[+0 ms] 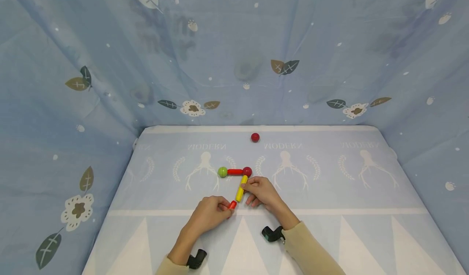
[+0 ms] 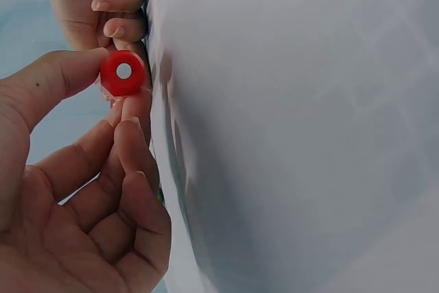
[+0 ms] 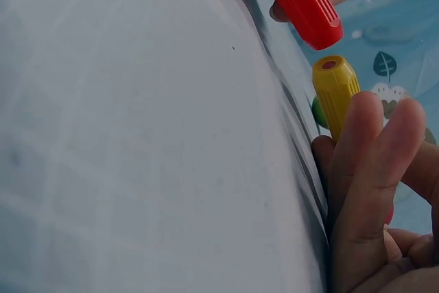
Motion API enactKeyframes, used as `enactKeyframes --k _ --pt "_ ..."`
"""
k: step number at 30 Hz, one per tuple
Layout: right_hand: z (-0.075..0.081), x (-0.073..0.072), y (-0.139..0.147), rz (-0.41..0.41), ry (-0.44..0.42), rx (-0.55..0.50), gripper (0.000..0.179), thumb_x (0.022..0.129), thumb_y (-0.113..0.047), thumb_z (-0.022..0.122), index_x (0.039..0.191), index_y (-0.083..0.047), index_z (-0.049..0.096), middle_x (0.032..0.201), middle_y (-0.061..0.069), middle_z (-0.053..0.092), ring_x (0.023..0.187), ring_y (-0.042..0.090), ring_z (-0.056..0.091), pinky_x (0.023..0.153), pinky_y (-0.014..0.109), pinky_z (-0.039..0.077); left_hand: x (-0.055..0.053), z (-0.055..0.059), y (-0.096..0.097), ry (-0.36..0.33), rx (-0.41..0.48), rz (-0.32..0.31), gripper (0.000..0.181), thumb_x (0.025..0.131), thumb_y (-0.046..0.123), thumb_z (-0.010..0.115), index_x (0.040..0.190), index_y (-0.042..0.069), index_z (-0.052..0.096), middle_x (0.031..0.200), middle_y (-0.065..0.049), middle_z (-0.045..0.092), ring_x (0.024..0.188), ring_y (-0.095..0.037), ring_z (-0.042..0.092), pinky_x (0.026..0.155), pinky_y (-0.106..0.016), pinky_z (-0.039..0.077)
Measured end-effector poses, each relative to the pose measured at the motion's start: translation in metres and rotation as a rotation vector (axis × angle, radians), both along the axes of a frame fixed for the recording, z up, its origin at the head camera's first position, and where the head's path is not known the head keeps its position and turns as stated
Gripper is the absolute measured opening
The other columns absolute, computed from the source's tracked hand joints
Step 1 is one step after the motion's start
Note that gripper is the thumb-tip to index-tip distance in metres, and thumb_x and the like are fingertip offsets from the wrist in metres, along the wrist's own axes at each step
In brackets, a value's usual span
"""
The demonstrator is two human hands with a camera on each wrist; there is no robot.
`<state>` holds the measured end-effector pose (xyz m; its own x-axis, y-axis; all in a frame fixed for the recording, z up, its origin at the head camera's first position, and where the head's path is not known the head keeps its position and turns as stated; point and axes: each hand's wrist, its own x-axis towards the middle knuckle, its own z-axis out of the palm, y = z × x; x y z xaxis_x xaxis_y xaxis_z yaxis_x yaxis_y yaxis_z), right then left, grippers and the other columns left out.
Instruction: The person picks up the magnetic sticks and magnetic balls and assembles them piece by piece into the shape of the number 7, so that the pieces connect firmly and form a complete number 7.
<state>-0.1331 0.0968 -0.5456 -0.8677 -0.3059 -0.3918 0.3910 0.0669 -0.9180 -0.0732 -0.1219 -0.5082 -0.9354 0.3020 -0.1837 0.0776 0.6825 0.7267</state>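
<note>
Between thumb and fingers my left hand (image 1: 210,213) pinches a red rod (image 2: 123,72), whose round end with a pale centre faces the left wrist camera. My right hand (image 1: 263,191) grips a yellow rod (image 1: 240,189) by its side. In the right wrist view, a small gap separates the tip of the red rod (image 3: 305,8) from the near end of the yellow rod (image 3: 336,90). The yellow rod's far end meets a dark red ball (image 1: 247,171). From that ball another red rod (image 1: 235,172) runs left to a green ball (image 1: 222,172).
A separate red ball (image 1: 255,137) lies near the back edge of the patterned cloth (image 1: 329,189). Blue printed curtains (image 1: 234,63) stand at the back and sides. Black wrist devices (image 1: 272,234) show beside both forearms.
</note>
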Motion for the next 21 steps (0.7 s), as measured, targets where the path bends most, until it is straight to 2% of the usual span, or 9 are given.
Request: enactKeyframes --k 4,10,17,21 --pt "-0.0009 0.0 0.0004 0.001 0.008 0.0 0.032 0.094 -0.024 0.073 0.104 0.004 0.061 0.081 0.014 0.07 0.048 0.018 0.063 0.042 0.026 0.049 0.0003 0.0004 0.0004 -0.014 -0.003 -0.001 0.014 0.084 0.024 0.077 0.091 0.012 0.073 0.073 0.012 0.062 0.063 -0.006 0.056 0.058 -0.027 0.046" --pt "0.0005 0.0 -0.0004 -0.001 0.001 -0.001 0.032 0.093 -0.024 0.073 0.105 0.004 0.061 0.082 0.014 0.07 0.048 0.019 0.064 0.042 0.026 0.049 0.0003 -0.0001 -0.0008 0.002 -0.015 -0.006 0.016 0.084 0.024 0.079 0.092 0.012 0.073 0.076 0.011 0.062 0.067 -0.006 0.056 0.061 -0.027 0.046" --pt "-0.0001 -0.0001 -0.0008 -0.001 -0.001 0.002 0.031 0.093 -0.023 0.073 0.104 0.004 0.061 0.081 0.014 0.07 0.048 0.018 0.063 0.042 0.026 0.049 -0.0006 -0.0027 -0.0023 0.02 -0.039 -0.057 0.011 0.082 0.018 0.081 0.09 0.016 0.073 0.077 0.011 0.06 0.066 -0.007 0.051 0.059 -0.027 0.043" --pt "-0.0001 -0.0002 -0.0011 0.0 0.001 0.001 0.032 0.093 -0.023 0.073 0.105 0.004 0.061 0.081 0.014 0.07 0.048 0.018 0.063 0.042 0.026 0.049 -0.0008 -0.0046 -0.003 0.031 -0.058 -0.065 0.011 0.081 0.018 0.081 0.089 0.018 0.074 0.079 0.008 0.057 0.066 -0.009 0.048 0.057 -0.027 0.04"
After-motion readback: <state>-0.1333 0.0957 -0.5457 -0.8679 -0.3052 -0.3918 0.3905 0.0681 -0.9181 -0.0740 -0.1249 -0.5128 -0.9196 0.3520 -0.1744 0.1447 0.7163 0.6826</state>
